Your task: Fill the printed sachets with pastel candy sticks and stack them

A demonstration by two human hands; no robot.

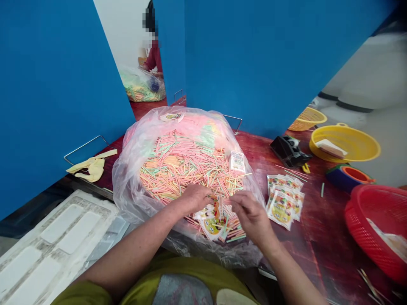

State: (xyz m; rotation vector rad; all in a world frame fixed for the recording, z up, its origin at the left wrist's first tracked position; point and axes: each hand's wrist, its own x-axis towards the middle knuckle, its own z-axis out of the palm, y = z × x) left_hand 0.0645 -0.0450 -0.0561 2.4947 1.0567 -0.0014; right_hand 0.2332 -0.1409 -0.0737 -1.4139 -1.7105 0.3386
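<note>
A large clear plastic bag [125,186] lies open in front of me, heaped with thin pink, green and yellow sticks [187,156]. My left hand [197,198] is closed, its fingertips pinching the upper edge of a printed packet [212,222] over the near side of the heap. Just to the right, my right hand [249,209] is closed too, thumb and fingers pressed together beside the packet; what they grip is too small to make out. A small white printed packet [237,162] rests on the sticks at the right.
Several printed packets [284,199] lie right of the bag. Behind them stand a black tape dispenser [289,150] and a yellow basket [359,144]; a red basket [365,220] sits nearer. Blue partitions [235,63] rise behind. A white foam lid [57,245] is at left. Another person's sleeve [154,57] shows beyond.
</note>
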